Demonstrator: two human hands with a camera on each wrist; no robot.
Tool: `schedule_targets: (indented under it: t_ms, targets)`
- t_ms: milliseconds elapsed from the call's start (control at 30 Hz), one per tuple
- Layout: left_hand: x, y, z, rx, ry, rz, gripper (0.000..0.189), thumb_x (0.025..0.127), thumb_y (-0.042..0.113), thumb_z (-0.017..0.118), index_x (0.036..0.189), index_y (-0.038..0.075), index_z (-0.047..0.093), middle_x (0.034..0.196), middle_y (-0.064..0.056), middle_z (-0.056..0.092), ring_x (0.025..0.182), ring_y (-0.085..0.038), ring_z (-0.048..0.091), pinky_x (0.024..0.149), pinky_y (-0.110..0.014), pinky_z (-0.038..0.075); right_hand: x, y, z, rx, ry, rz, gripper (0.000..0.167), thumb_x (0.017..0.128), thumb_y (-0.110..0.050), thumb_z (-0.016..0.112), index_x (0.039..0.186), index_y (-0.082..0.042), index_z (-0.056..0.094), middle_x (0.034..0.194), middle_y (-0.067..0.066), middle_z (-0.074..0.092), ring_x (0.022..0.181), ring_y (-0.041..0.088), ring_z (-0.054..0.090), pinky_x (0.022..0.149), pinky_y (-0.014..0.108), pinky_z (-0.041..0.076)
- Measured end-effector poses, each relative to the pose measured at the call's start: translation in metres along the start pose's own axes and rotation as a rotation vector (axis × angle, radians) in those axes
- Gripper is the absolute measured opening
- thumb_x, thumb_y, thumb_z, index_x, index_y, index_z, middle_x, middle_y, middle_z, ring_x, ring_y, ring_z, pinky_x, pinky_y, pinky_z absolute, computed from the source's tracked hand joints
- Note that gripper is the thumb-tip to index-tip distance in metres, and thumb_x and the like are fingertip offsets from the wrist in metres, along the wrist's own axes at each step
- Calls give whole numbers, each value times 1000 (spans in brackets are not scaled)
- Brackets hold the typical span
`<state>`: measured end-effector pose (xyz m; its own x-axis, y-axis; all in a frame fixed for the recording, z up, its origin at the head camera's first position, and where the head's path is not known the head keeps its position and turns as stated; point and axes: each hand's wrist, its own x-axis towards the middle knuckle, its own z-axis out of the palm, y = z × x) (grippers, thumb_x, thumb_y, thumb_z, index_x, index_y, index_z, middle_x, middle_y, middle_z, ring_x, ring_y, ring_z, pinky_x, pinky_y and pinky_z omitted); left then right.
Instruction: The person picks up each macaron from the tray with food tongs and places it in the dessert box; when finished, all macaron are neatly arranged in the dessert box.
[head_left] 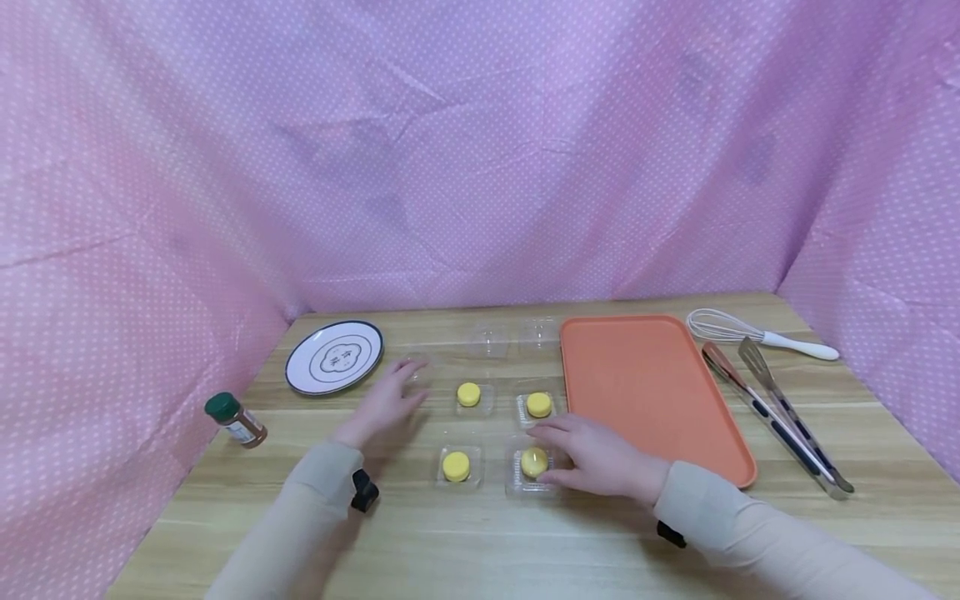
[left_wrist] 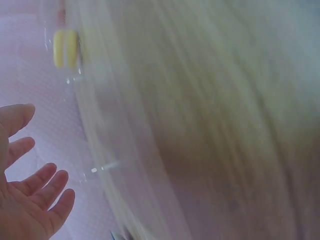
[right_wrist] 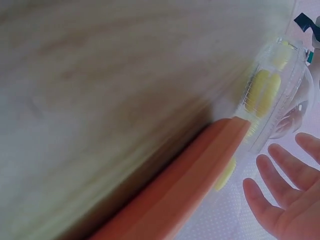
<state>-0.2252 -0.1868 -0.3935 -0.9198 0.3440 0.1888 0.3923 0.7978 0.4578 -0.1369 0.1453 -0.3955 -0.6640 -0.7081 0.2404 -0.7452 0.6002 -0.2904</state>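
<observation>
Four yellow macarons sit singly in clear plastic boxes in the middle of the table: the far left macaron (head_left: 468, 394), the far right macaron (head_left: 538, 405), the near left macaron (head_left: 456, 467) and the near right macaron (head_left: 534, 462). A clear domed lid (right_wrist: 304, 107) covers the near right one. Beside that box is my right hand (head_left: 600, 457), its fingers extended and apart from the lid in the right wrist view. My left hand (head_left: 386, 402) reaches left of the boxes with spread fingers, holding nothing visible. Near its fingertips a faint clear plastic piece (head_left: 422, 367) is hard to make out.
An orange tray (head_left: 637, 383) lies right of the boxes. Beyond it are a whisk (head_left: 757, 333) and metal tongs (head_left: 787, 425). On the left stand a white plate (head_left: 307, 362) and a green-capped spice jar (head_left: 238, 421). Clear plastic lids (head_left: 537, 333) lie at the back.
</observation>
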Motion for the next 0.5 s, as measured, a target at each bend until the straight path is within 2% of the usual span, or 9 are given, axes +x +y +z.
schedule_targets:
  t_ms: [233, 400, 500]
  targets:
    - [8, -8, 1, 33, 2, 45, 54, 85, 13, 68, 133, -2, 49, 123, -25, 52, 104, -38, 56, 94, -53, 47, 4, 1, 0, 10, 33, -11, 56, 85, -39, 68, 128, -4, 56, 118, 6, 62, 96, 12, 56, 88, 36, 52]
    - [12, -14, 4, 79, -40, 65, 52, 86, 15, 67, 132, -1, 50, 124, -25, 53, 109, -38, 55, 97, -52, 46, 6, 2, 0, 10, 48, -9, 57, 85, -38, 68, 128, -4, 56, 118, 7, 62, 98, 13, 57, 89, 37, 52]
    - [14, -15, 5, 87, -78, 47, 53, 87, 17, 67, 134, 0, 49, 124, -23, 54, 106, -36, 56, 96, -50, 47, 7, 3, -1, 1, 51, -8, 57, 85, -38, 68, 128, -4, 56, 120, 9, 62, 104, 18, 59, 91, 38, 52]
